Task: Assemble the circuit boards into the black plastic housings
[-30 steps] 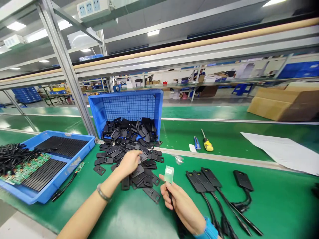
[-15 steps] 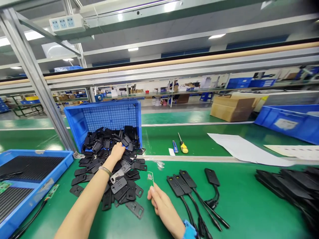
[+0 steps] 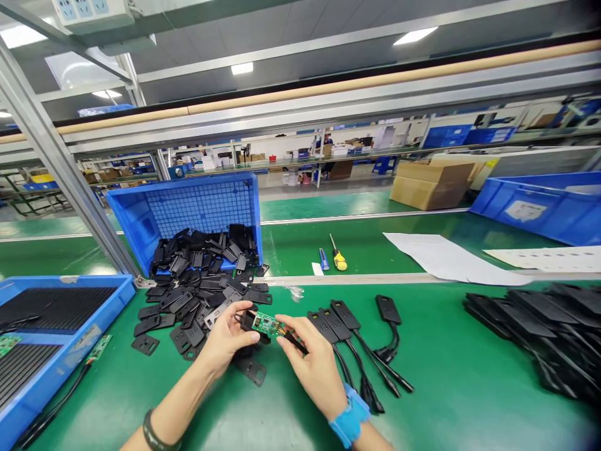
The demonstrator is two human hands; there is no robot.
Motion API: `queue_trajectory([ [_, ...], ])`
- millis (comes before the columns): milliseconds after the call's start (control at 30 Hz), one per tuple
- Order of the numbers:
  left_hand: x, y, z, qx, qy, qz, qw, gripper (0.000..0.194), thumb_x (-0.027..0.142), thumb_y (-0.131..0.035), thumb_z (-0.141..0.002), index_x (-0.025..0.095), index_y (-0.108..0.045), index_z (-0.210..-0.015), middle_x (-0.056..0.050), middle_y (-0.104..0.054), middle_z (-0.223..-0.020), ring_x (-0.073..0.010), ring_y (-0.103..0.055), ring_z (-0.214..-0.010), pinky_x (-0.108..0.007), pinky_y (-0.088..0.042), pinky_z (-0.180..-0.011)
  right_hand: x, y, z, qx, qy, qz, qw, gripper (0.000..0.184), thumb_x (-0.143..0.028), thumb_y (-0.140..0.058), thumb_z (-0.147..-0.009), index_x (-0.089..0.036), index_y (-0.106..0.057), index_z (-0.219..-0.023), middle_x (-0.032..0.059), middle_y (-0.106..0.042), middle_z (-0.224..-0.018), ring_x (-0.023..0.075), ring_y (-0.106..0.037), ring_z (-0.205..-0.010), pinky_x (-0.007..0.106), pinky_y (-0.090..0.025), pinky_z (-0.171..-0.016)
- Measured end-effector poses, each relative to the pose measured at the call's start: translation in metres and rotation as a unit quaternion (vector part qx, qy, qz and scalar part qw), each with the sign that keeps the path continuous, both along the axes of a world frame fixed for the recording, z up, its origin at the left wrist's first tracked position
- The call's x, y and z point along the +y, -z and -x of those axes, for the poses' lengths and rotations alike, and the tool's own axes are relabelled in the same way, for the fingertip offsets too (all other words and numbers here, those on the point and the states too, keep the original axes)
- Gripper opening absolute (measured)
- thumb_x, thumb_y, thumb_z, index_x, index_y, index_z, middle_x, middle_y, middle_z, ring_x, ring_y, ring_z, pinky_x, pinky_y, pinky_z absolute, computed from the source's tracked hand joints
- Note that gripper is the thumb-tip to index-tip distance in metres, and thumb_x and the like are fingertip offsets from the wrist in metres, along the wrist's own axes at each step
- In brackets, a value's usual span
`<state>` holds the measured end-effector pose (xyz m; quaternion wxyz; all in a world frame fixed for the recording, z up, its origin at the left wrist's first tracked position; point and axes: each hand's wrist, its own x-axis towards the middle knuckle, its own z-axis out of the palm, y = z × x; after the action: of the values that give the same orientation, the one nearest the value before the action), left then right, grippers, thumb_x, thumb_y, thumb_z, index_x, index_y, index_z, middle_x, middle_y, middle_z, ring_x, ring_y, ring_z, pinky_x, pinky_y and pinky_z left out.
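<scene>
In front of me a small green circuit board [image 3: 267,324] is held between both hands, with a short black cable [image 3: 295,342] at its right end. My right hand [image 3: 313,358] pinches the board's cable end between thumb and fingers. My left hand [image 3: 226,338] grips a black plastic case piece [image 3: 246,319] at the board's left end. Whether the board sits inside the case piece or only against it, I cannot tell. Beneath and behind the left hand spreads a pile of black plastic case pieces [image 3: 181,300], spilling from a tipped blue crate [image 3: 183,185].
Right of my hands lie several cased units with cables [image 3: 345,314], and a larger stack [image 3: 530,319] farther right. A blue tray [image 3: 70,282] stands at left, with a cabled board [image 3: 99,347] over its edge. Behind are a yellow screwdriver [image 3: 340,260], blue cutter [image 3: 323,259] and paper [image 3: 436,254].
My left hand has come back from the pile with a black case piece and met the board. My right hand has moved slightly up, and the board has turned sideways. The view has shifted somewhat.
</scene>
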<state>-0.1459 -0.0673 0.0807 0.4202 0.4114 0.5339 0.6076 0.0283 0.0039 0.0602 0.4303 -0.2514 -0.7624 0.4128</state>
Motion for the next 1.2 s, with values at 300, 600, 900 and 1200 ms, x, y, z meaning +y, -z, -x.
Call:
queue_trajectory([
  [300, -0.018, 0.023, -0.018, -0.261, 0.02, -0.016, 0.965, 0.05, 0.017, -0.079, -0.068, 0.02, -0.058, -0.112, -0.007, -0.065, -0.11, -0.0182, -0.062, -0.097, -0.032, -0.047, -0.09, -0.011, 0.009, 0.004, -0.042, -0.054, 0.042, 0.997, 0.034, -0.031, -0.047, -0.092, -0.027, -0.061, -0.122, 0.0064, -0.056, -0.091, 0.0186, -0.057, -0.074, 0.027, -0.048, -0.057],
  [600, -0.023, 0.026, -0.023, -0.253, 0.017, -0.013, 0.967, 0.049, 0.019, -0.071, -0.078, 0.019, -0.051, -0.123, -0.013, -0.058, -0.12, -0.0249, -0.058, -0.108, -0.044, -0.048, -0.095, -0.009, 0.01, 0.003, -0.035, -0.04, -0.02, 0.998, 0.023, -0.026, -0.054, -0.089, -0.026, -0.07, -0.106, 0.0048, -0.059, -0.087, 0.0172, -0.057, -0.074, 0.028, -0.048, -0.067],
  [900, -0.021, 0.034, -0.034, -0.229, -0.054, -0.009, 0.972, 0.03, 0.03, -0.064, -0.084, 0.015, -0.055, -0.107, -0.014, -0.064, -0.113, -0.0266, -0.061, -0.104, -0.036, -0.051, -0.084, -0.022, 0.028, 0.01, -0.038, -0.049, -0.092, 0.994, 0.024, -0.021, -0.051, -0.09, -0.023, -0.068, -0.106, 0.0042, -0.054, -0.083, 0.0142, -0.054, -0.067, 0.025, -0.046, -0.059],
  [1200, -0.023, 0.038, -0.036, -0.099, -0.117, -0.029, 0.988, 0.033, 0.037, -0.06, -0.085, 0.017, -0.046, -0.108, -0.013, -0.068, -0.1, -0.0239, -0.066, -0.092, -0.034, -0.054, -0.076, -0.019, 0.025, 0.012, -0.166, -0.1, 0.151, 0.969, 0.022, -0.038, -0.063, -0.081, -0.018, -0.057, -0.074, -0.003, -0.056, -0.057, 0.0114, -0.05, -0.045, 0.022, -0.038, -0.046],
])
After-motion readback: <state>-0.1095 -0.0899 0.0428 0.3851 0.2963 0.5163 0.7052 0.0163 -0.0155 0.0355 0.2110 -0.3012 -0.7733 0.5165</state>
